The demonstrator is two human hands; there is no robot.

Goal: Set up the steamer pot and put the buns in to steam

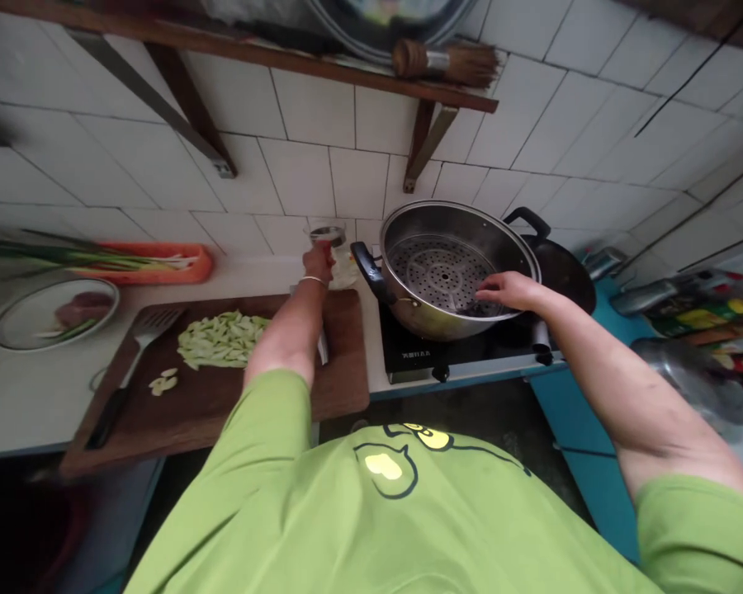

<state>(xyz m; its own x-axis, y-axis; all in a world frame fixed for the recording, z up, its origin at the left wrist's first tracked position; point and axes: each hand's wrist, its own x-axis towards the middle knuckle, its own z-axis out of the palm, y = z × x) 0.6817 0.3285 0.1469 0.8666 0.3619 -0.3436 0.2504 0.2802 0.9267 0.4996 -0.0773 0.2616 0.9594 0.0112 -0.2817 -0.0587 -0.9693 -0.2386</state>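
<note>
My left hand [318, 264] reaches to the back of the counter and grips a clear glass jar [333, 247] standing against the tiled wall. My right hand [511, 290] rests inside a steel steamer pot [409, 305], fingers spread on its perforated tray [441, 272]. The pot has black handles and is tilted toward me on a black cooktop [421, 355]. Between my arms lies a wooden cutting board [223, 400] with a pile of sliced green vegetable [221, 340] and a few garlic slices [163, 383].
A black slotted spatula [137, 346] lies on the board's left. Further left sit a glass plate with meat [54, 313] and an orange tray of green onions [142, 262]. A dark wok [563, 272] stands behind the pot. Bottles [706, 318] and a steel bowl [693, 379] crowd the right.
</note>
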